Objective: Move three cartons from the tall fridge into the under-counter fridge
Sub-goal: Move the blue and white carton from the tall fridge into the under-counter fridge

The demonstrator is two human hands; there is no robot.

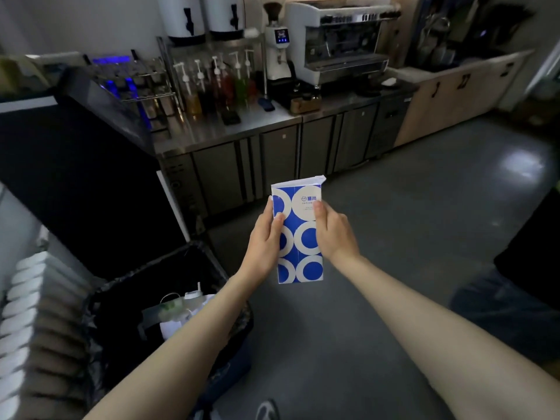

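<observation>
A blue carton with white rings (300,237) stands upright in mid-air in front of me, over the grey floor. My left hand (265,237) grips its left side and my right hand (333,231) grips its right side, thumbs on the front face. Beyond the carton, the under-counter fridge (281,159) runs beneath the steel counter, and all its doors are shut. The tall fridge is not in view.
A black lined bin (169,301) with trash stands at lower left, beside a dark cabinet (75,183). Stacked cup lids (24,313) fill the left edge. Syrup pump bottles (218,86), a grinder (277,47) and an espresso machine (342,40) sit on the counter. A dark object (530,247) stands at right.
</observation>
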